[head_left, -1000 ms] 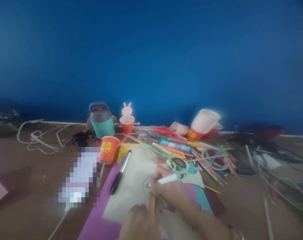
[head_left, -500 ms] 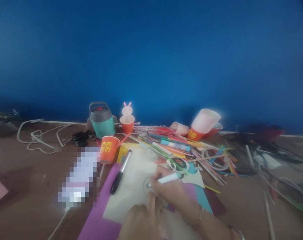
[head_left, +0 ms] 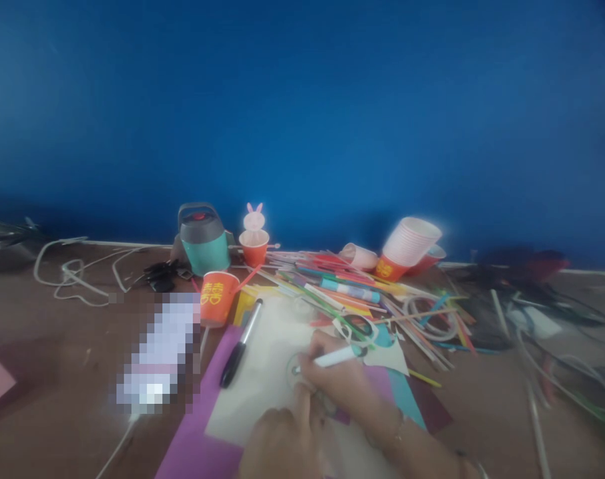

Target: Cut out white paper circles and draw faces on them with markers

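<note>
My right hand (head_left: 345,386) is closed around a white marker (head_left: 335,357) with a teal end, its tip touching a white sheet of paper (head_left: 257,389). A faint round outline with a small dark mark inside it shows on the sheet, partly behind my fingers. Close below, my left hand (head_left: 277,442) rests on the paper with its index finger stretched out; its other fingers are blurred. On the left part of the sheet lies a black and silver marker (head_left: 241,346). Purple paper (head_left: 192,436) sticks out from under the white sheet.
An orange paper cup (head_left: 217,303) stands beside a blurred-out phone (head_left: 162,352) with a cable. Behind are a teal jar (head_left: 207,249), a cup with a bunny figure (head_left: 254,249) and stacked cups (head_left: 410,243). Coloured sticks (head_left: 327,266) and scissors (head_left: 357,329) lie beyond the paper.
Almost nothing differs. My right hand with the white marker has shifted very slightly, and my left hand stays on the sheet.
</note>
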A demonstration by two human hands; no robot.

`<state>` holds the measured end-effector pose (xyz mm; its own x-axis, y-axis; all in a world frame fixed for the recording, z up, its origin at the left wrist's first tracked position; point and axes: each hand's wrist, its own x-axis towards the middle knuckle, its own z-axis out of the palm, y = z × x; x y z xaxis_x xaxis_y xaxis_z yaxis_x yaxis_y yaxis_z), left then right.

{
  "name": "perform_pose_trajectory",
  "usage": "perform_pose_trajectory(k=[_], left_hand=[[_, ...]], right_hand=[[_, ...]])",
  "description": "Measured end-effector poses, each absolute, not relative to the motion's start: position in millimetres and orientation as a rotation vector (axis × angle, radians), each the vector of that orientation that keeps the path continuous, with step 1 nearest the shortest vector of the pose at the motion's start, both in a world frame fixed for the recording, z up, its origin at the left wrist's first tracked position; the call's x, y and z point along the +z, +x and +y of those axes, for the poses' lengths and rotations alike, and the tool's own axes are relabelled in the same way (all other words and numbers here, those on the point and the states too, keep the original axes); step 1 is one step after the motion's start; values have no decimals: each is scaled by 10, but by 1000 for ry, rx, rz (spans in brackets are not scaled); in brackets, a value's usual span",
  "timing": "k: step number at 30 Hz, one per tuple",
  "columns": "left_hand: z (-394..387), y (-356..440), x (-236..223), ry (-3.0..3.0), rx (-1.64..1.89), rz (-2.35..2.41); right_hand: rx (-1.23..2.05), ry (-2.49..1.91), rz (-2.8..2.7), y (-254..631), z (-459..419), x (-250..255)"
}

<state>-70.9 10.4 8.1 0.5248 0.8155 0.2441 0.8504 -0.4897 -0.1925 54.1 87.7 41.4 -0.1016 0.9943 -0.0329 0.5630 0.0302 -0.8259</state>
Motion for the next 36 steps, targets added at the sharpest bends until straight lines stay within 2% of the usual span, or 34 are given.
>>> perform_pose_trajectory(k=[7, 14, 36], left_hand=[[103, -703, 47, -2495, -159, -1427], [105, -720, 212, -2538, -112, -1371], [98, -685, 313, -2512, -92, -1410]], right_hand=[[972, -1549, -1676, 546, 884, 358], [1202, -1447, -1324, 636, 948, 439], [1096, -1402, -1372, 689, 937, 386]])
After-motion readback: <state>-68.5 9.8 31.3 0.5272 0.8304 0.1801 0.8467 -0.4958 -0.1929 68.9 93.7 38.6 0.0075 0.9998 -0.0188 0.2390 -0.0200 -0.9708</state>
